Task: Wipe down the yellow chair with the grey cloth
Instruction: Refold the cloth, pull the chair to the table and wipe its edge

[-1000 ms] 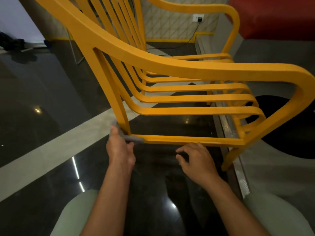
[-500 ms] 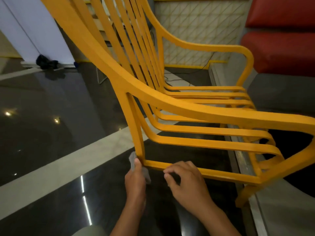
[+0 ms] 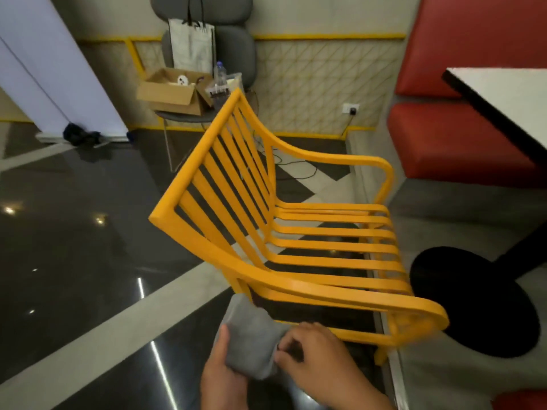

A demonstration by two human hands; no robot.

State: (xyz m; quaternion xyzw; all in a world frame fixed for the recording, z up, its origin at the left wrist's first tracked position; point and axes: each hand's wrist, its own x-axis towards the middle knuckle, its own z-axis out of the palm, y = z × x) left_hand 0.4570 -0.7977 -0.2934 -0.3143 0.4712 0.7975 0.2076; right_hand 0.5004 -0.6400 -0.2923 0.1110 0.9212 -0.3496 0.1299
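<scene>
The yellow slatted chair with curved armrests fills the middle of the head view, its seat facing right. The grey cloth is bunched in front of the chair's near side, below the near armrest. My left hand holds the cloth from underneath, thumb on its left edge. My right hand pinches the cloth's right edge with its fingertips. Both hands are off the chair frame, just in front of its lower side rail.
A red booth seat and a white-topped table with a black round base stand right of the chair. Behind it a grey chair carries a cardboard box, a bag and a bottle. The floor is glossy and dark with pale stripes.
The view has risen and pulled back, so the whole chair now shows. The cloth has come off the chair's rear leg joint and both hands now hold it bunched in front.
</scene>
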